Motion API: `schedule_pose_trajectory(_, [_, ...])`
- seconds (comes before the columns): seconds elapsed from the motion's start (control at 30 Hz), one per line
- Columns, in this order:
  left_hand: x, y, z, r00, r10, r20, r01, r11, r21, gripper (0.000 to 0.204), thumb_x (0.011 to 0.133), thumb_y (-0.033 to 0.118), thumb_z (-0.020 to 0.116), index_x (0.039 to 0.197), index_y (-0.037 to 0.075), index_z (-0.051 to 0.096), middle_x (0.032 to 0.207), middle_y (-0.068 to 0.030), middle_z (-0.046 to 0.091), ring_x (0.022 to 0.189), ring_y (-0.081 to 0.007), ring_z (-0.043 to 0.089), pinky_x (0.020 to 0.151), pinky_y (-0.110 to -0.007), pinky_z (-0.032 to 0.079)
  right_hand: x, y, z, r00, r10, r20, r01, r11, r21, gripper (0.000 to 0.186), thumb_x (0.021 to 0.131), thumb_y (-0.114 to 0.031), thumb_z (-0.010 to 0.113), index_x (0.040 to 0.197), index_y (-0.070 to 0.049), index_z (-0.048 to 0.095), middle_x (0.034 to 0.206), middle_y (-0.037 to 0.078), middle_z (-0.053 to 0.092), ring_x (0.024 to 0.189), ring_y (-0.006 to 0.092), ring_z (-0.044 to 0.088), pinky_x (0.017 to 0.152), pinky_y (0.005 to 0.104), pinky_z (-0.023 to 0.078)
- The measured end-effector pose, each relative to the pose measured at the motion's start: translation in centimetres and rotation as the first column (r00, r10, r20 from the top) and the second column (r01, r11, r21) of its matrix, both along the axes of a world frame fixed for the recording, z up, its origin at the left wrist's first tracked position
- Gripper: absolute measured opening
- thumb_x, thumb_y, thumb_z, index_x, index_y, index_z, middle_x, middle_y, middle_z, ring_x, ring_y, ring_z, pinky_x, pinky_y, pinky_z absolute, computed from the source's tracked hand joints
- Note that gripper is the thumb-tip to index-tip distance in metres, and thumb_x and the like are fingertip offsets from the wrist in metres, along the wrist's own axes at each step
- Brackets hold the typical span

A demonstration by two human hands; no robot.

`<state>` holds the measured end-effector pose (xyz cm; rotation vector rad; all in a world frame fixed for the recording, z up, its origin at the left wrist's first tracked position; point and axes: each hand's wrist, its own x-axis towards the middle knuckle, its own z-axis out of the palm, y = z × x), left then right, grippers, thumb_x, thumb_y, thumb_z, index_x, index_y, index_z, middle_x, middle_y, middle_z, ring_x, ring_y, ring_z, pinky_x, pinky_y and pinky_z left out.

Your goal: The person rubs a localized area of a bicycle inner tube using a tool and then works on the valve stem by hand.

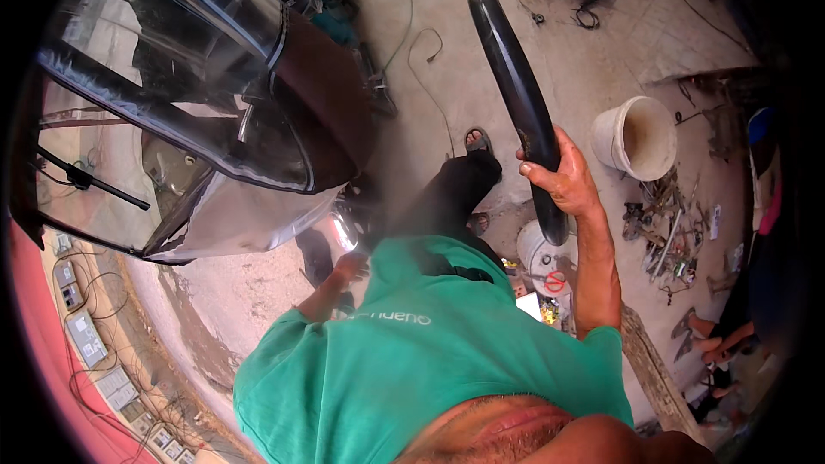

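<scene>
My right hand grips the lower part of a long, glossy black inner tube, seen nearly edge-on and slanting up and away to the left. Its thumb and fingers wrap around the tube. My left hand hangs low by my left side, beside the lower edge of a vehicle with a dark cover and clear plastic windows. Shadow and blur hide its fingers, so I cannot make out whether anything is in them. A bright, shiny surface shows just beyond that hand.
A dirty white bucket stands at right, near a heap of metal scraps and tools. Another white container is below my right hand. Cables trail over the floor. Another person's feet show at far right.
</scene>
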<state>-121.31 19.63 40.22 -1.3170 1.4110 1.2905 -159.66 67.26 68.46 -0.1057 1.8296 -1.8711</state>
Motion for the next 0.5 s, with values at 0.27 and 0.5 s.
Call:
schedule_pose_trajectory(0.27, [-17.8, 7.7, -0.8, 0.997, 0.067, 0.04, -0.068, 0.997, 0.022, 0.039, 0.101, 0.036, 0.062, 0.133, 0.014, 0.062, 0.107, -0.0079, 0.069, 0.087, -0.0245, 0.068, 0.08, -0.045, 0.054, -20.3, -0.6, 1.4, 0.956, 0.286, -0.058, -0.261, 0.927, 0.269, 0.075, 0.081, -0.027, 0.083, 0.139, 0.009, 0.052, 0.124, 0.02, 0.066, 0.114, 0.0265, 0.063, 0.102, 0.0368, 0.048])
schedule_pose_trajectory(0.5, [-34.2, 8.5, 6.0, 0.874, 0.428, -0.229, -0.418, 0.904, 0.094, 0.029, 0.101, 0.035, 0.067, 0.118, 0.012, 0.064, 0.1, -0.0052, 0.072, 0.083, -0.0182, 0.071, 0.073, -0.037, 0.057, -36.1, -6.6, 7.4, 0.828, 0.558, 0.05, -0.541, 0.773, 0.332, 0.069, 0.08, -0.03, 0.081, 0.134, 0.006, 0.056, 0.109, 0.018, 0.068, 0.099, 0.0245, 0.065, 0.088, 0.038, 0.05])
